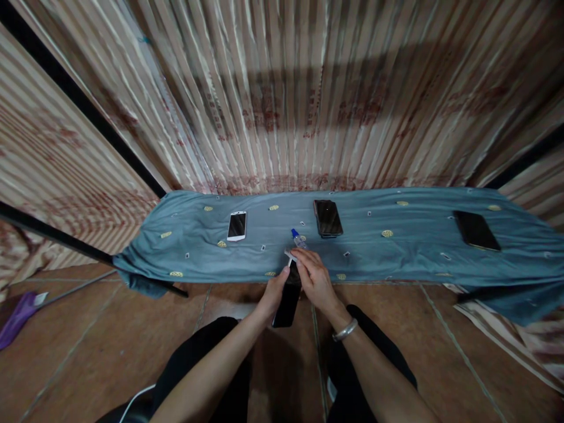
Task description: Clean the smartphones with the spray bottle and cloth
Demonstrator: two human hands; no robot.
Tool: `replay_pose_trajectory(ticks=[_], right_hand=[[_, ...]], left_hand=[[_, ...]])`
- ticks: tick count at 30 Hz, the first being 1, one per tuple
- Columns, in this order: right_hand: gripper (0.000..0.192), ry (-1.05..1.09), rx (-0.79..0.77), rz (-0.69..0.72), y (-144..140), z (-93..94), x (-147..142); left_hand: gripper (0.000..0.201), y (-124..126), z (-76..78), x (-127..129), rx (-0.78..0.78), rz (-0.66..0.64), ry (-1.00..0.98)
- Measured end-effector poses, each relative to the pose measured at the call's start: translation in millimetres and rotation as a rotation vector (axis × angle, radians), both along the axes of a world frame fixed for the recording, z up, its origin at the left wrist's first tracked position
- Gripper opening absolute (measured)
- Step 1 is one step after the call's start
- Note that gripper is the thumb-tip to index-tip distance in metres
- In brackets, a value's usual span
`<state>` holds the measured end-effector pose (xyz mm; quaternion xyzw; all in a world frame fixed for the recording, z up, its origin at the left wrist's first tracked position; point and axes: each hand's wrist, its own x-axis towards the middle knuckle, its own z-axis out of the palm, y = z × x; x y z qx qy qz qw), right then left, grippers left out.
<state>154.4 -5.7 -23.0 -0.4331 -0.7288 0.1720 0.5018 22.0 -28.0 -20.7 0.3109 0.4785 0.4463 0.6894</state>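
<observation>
My left hand (274,294) grips a black phone (287,302) by its left edge, holding it just in front of the blue cloth (396,252). My right hand (314,276) rests over the phone's top end and pinches a small white piece (290,256) between its fingertips. A silver bangle (345,331) is on my right wrist. A small bottle with a blue cap (298,238) lies on the cloth just beyond my right fingers.
On the blue cloth lie a white phone (237,225) at the left, a black phone (328,218) in the middle and another black phone (476,230) at the right. A striped curtain (282,94) hangs behind. Brown floor tiles (88,346) lie below, with a purple object (17,317) at far left.
</observation>
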Motion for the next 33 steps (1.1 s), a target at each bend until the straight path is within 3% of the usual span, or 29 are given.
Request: replay_pose_trajectory(ticks=[4,11,23,29,33], right_hand=[[0.035,-0.005,-0.01,-0.008,2.0,-0.8,3.5],[0.034,-0.037,-0.033,-0.059,6.9,-8.8,14.4],[0.043,-0.099,0.094,0.017,-8.6,-1.3,6.4],[0.044,-0.183,0.202,0.033,-12.7,-3.5,1.1],[0.044,-0.168,0.187,0.049,-11.3,-2.9,0.5]], left_hand=[[0.068,-1.7,4.6,-0.5,-0.001,-0.005,0.132],[0.077,-3.1,18.7,-5.2,-0.011,-0.014,0.15],[0.065,-0.3,-2.7,-3.7,0.086,-0.019,0.112],[0.066,-1.8,-2.7,-5.2,0.108,-0.025,0.095],[0.068,-3.0,0.7,-6.7,0.084,-0.03,0.099]])
